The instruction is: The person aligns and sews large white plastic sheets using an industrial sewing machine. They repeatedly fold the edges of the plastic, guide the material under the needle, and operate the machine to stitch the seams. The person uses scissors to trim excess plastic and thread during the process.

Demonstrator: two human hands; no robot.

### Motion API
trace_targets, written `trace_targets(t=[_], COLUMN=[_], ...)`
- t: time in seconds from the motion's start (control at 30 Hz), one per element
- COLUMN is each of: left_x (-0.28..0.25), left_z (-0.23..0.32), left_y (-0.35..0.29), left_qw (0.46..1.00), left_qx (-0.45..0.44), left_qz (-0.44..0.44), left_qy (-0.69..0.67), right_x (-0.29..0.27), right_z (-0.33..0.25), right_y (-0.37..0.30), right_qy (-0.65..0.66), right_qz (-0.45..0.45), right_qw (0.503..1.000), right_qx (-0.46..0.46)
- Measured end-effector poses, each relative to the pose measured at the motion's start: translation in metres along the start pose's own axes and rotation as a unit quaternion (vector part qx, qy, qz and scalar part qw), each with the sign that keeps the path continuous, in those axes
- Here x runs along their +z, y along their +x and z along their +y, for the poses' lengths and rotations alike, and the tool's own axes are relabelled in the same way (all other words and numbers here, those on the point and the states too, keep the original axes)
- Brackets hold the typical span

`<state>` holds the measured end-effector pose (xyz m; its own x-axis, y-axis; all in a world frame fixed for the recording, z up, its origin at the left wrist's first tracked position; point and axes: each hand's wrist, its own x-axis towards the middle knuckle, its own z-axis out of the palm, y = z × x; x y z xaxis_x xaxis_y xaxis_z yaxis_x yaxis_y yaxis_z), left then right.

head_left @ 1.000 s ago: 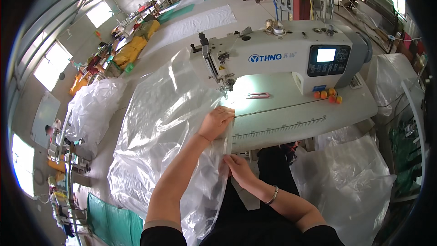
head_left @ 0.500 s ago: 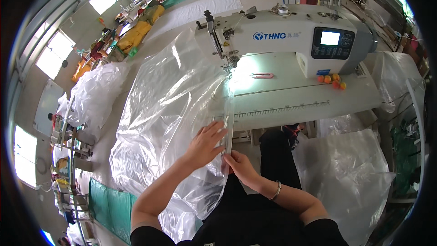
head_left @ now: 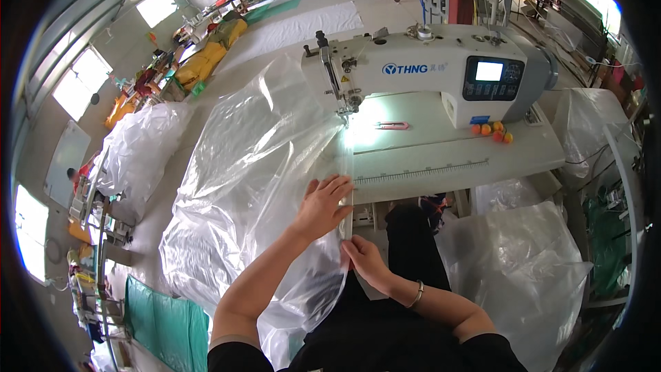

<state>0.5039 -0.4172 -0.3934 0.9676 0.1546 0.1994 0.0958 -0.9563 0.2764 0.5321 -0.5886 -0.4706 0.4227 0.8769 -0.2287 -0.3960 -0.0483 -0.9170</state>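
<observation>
A large clear plastic sheet [head_left: 227,165] hangs over the left end of the sewing machine table, its right edge running from under the needle area [head_left: 346,111] toward my lap. My left hand [head_left: 322,207] lies flat on this sheet near its edge, fingers stretched out. Just below it, my right hand [head_left: 367,262] pinches the sheet's edge between thumb and fingers. The white sewing machine [head_left: 406,62] stands beyond both hands, with its lamp lit beside the needle. Whether the needle is down in the sheet is too small to tell.
A pink cutter [head_left: 392,126] lies on the machine table [head_left: 441,151], and several small orange-red fruits [head_left: 497,132] sit by the machine's base. More plastic sheeting [head_left: 509,262] is heaped at my right. A green sheet [head_left: 165,320] lies on the floor at left.
My left hand has slid a little forward and right, closer to the sheet's edge and the machine. My right hand keeps its pinch. The whole view has tilted slightly.
</observation>
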Motion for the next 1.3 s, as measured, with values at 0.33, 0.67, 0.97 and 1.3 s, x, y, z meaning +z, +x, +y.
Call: trace_targets(t=[0.33, 0.67, 0.97, 1.3], left_x=[0.013, -0.001, 0.005, 0.013], left_z=[-0.059, -0.077, -0.028, -0.063], left_y=[0.057, 0.105, 0.056, 0.086], left_qw=[1.000, 0.995, 0.997, 0.999], left_qx=[0.016, 0.039, 0.006, 0.004], left_qz=[0.020, -0.040, 0.035, 0.042], left_qy=[-0.015, 0.088, 0.062, 0.014], right_x=[-0.001, -0.001, 0.001, -0.006], right_z=[0.003, 0.003, -0.006, -0.003], right_y=[0.027, 0.047, 0.057, 0.062], right_qy=[0.078, 0.084, 0.116, 0.113], right_qz=[0.050, 0.018, 0.042, 0.072], right_qw=[0.995, 0.995, 0.991, 0.988], right_qx=[-0.043, -0.050, -0.044, -0.082])
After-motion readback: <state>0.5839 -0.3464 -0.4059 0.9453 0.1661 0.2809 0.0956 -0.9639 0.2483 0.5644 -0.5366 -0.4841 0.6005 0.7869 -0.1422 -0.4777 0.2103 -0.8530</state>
